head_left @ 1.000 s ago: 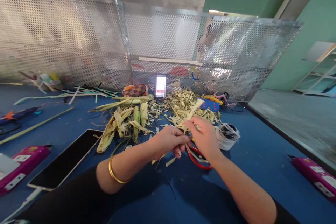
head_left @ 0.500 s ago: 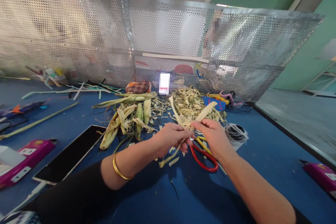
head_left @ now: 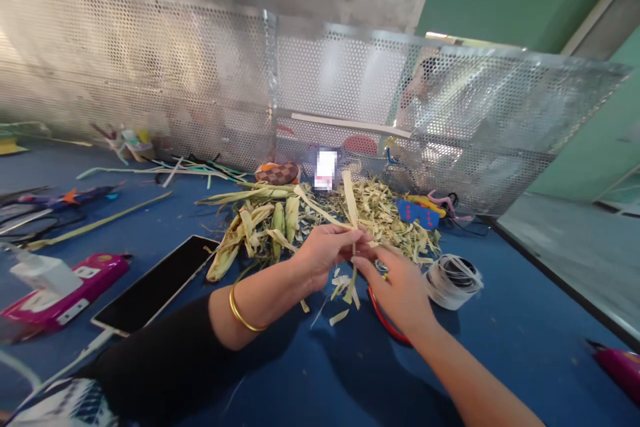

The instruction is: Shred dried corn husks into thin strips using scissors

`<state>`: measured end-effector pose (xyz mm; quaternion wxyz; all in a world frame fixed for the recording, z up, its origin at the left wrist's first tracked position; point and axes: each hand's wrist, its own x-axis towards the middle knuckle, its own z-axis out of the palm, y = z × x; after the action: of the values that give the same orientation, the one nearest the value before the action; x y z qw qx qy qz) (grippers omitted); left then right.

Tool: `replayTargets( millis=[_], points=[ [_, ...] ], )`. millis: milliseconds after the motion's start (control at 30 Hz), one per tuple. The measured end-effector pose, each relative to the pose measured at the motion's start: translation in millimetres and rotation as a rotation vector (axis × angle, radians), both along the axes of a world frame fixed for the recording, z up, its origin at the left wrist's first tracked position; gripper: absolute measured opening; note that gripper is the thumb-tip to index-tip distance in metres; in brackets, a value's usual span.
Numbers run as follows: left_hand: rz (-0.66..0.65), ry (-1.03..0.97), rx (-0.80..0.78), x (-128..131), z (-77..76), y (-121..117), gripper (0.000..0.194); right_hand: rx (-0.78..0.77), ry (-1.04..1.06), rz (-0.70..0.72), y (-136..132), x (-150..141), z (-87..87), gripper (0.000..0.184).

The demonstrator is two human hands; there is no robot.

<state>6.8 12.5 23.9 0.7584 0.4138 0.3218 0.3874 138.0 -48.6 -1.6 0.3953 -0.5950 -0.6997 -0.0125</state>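
Pale corn husk strips stick up and out to the left from between my hands, and a short end hangs below them. My left hand pinches the strips where they cross, thumb on top. Close against it, my right hand has its fingers closed at the same crossing, partly behind the left fingertips. Red-handled scissors lie on the table beneath my right hand, mostly covered by it. Small husk scraps are scattered below the hands.
Whole corn husks lie left of a heap of shredded husk. A spool of white cord stands at right. A phone and a magenta power strip lie at left. Behind rises a perforated metal screen.
The broad strip that slanted right now points nearly straight up. My right hand has shifted lower beside the left and covers more of the scissors. The camera view has turned slightly.
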Motion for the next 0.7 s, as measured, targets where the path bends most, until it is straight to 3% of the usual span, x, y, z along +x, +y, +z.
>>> replayTargets(
  millis=[133, 300, 433, 567, 700],
  points=[
    [0.011, 0.018, -0.020, 1, 0.0, -2, 0.009, -0.176, 0.192, 0.036, 4, -9, -12.5, 0.027],
    [0.109, 0.082, 0.058, 4, -4.4, 0, 0.010, -0.064, 0.052, 0.107, -3, -12, -5.6, 0.032],
    [0.090, 0.103, 0.035, 4, -7.3, 2, 0.009, -0.001, -0.028, 0.107, -5, -5, 2.2, 0.032],
    [-0.032, 0.090, 0.034, 1, -4.5, 1, 0.018, 0.053, 0.195, -0.078, 6, 11, 3.2, 0.023],
    [-0.119, 0.140, 0.093, 2, -6.7, -2, 0.025, -0.190, 0.500, 0.064, 16, 15, 0.1, 0.028]
  ],
)
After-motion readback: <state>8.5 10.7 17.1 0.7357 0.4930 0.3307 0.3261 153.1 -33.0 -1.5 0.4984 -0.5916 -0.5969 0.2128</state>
